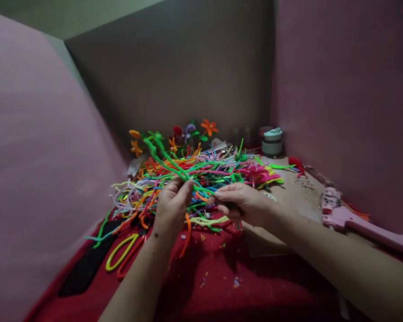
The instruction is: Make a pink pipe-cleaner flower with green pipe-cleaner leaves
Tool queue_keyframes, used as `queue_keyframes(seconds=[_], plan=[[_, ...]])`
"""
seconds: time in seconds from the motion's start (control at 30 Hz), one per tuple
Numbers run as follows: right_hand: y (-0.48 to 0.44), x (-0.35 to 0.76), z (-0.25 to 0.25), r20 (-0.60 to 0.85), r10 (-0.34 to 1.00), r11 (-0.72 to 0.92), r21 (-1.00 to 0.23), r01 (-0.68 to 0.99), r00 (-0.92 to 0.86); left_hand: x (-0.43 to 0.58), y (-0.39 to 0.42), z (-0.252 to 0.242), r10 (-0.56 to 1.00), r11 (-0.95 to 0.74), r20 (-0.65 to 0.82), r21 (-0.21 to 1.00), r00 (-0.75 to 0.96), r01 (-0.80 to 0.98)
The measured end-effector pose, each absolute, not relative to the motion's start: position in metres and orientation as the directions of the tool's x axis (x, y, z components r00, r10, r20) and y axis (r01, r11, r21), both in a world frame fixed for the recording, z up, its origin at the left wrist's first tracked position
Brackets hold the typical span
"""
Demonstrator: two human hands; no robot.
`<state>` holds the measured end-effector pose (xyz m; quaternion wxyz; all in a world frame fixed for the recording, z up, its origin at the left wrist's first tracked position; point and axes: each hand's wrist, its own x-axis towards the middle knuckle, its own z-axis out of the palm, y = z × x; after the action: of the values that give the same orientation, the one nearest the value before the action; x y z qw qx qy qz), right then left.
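A big heap of pipe cleaners in many colours (201, 176) lies on the red cloth (221, 286). My left hand (173, 203) is closed round green pipe cleaners (164, 158) that stick up and to the left from its fingers. My right hand (243, 203) pinches the other end of the same green strands just above the heap. The two hands are close together, almost touching.
Finished pipe-cleaner flowers (188, 132) stand at the back of the heap. A small lidded jar (272, 141) sits at the back right. A pink glue gun (356, 221) lies at the right on a brown board (295, 197). Pink and grey walls close in on three sides.
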<state>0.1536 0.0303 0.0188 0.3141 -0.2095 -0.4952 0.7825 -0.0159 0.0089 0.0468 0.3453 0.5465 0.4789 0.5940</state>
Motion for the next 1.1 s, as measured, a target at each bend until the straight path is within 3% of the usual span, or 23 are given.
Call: queue_keyframes(seconds=[0.2,0.43,0.8,0.97,1.1], plan=[[0.027,0.149,0.021,-0.037,0.669,-0.341,-0.903,-0.263,-0.742,-0.026,0.018,0.057,0.937,-0.327,0.253,0.875,-0.239,-0.357],[0.014,0.138,0.031,-0.049,0.779,-0.156,-0.981,-0.117,-0.626,-0.009,0.021,0.065,0.939,-0.322,0.174,0.749,-0.297,-0.579],[-0.006,0.141,0.029,-0.056,0.725,-0.412,-0.834,-0.368,-0.686,0.024,0.001,0.074,0.815,-0.574,0.522,0.663,-0.253,-0.480],[-0.008,0.147,0.034,-0.004,0.640,-0.392,-0.861,-0.323,-0.768,0.031,0.001,0.069,0.757,-0.651,0.584,0.640,-0.293,-0.407],[-0.001,0.145,0.028,0.028,0.671,-0.330,-0.883,-0.333,-0.741,0.036,0.004,0.064,0.747,-0.664,0.592,0.640,-0.303,-0.387]])
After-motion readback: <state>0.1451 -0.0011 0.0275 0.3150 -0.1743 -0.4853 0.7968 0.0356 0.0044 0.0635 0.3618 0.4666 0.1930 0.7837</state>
